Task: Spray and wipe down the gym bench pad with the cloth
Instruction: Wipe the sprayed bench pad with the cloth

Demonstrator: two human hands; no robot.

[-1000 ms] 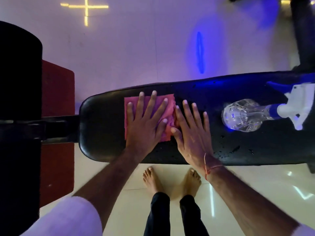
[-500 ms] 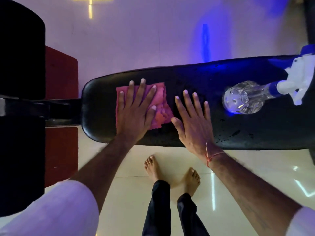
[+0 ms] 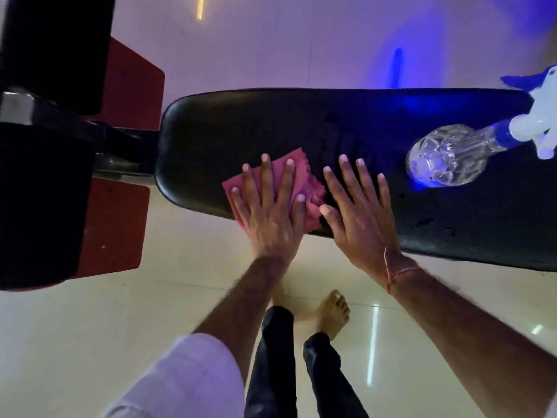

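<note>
The long black bench pad [image 3: 241,122] runs across the view, and it's wiping time. The spraying looks done, judging by the clear spray bottle [image 3: 446,158] lying on its side on the pad's right part, nozzle pointing right, and the drops [image 3: 423,222] glinting near it. The left hand [image 3: 268,212] lies flat, fingers straight and spread, pressing the pink cloth [image 3: 307,182] onto the pad near its left end, right at the near edge. The right hand [image 3: 358,215] is flat too, fingers spread on bare pad just beside it. Its thumb is at the cloth's crumpled corner and it holds nothing. Next, I'd say, the cloth has to sweep right toward those wet drops, and the bottle wants lifting clear first. Against half a second ago, cloth and left hand have slid from mid-pad to the near edge, and the cloth is more bunched.
</note>
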